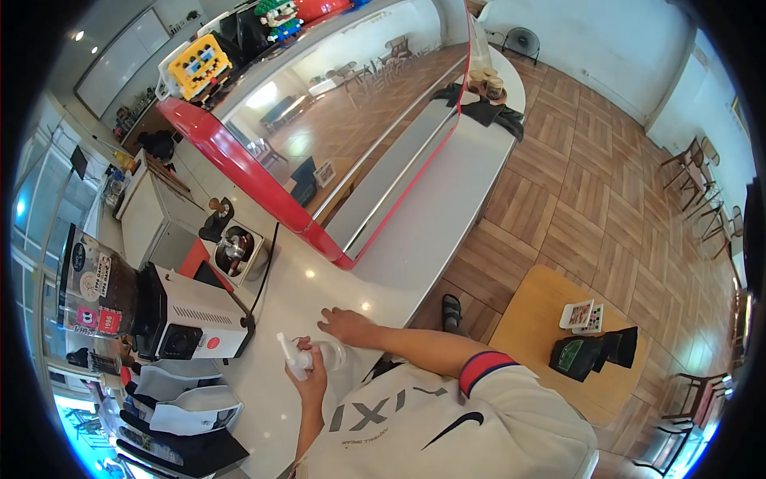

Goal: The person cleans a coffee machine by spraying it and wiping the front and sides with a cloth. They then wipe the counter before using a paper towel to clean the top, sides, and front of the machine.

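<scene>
My left hand is closed around a clear bottle with a white spray head. The see-through body of the bottle extends rightward past my fingers, and its edges are hard to make out. My right hand rests on the pale countertop just beyond the bottle, palm down with fingers apart and nothing visible in it.
A coffee grinder stands left of my hands. Beyond it are a metal container with portafilters and a red-framed glass display case. Several bags line the counter's near left. A wooden table holds black pouches.
</scene>
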Motion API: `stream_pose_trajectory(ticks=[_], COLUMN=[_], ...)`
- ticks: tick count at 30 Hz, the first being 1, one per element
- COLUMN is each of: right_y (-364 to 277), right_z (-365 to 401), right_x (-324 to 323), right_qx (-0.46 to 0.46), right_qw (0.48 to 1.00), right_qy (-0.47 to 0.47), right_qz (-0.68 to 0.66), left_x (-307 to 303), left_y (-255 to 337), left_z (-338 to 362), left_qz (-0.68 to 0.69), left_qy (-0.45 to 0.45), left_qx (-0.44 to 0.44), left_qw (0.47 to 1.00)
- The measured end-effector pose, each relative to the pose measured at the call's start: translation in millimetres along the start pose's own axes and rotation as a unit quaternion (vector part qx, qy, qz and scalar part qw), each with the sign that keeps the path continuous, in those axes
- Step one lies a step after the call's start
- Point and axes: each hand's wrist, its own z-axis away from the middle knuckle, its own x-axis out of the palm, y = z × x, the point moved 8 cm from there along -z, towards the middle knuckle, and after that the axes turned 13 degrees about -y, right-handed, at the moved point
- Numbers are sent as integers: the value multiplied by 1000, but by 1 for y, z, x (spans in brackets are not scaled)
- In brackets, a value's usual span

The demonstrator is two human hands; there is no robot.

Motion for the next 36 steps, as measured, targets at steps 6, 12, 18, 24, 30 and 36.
stream_pose_trajectory(ticks=[6, 12, 18, 24, 30, 36], right_y=[175, 240, 26, 109, 253, 261], right_z=[48, 338, 101, 78, 400, 479], right_x=[6, -143, -4, 18, -153, -164], right_qx=[299, 673, 89, 275, 549, 246], right_qw=[940, 674, 988, 949, 670, 399], right_qy=[159, 296, 114, 101, 499, 693], right_qz=[30, 69, -46, -116, -26, -547], left_x=[-28, -60, -67, -67, -78, -40], left_y=[23, 12, 15, 24, -12, 9], left_z=[16, 35, 3, -13, 26, 1], left_qz=[-34, -44, -49, -85, -50, -6], left_qy=[31, 68, 56, 24, 100, 97], left_qx=[-20, -29, 1, 38, -10, -49], left_qw=[999, 996, 997, 995, 994, 994])
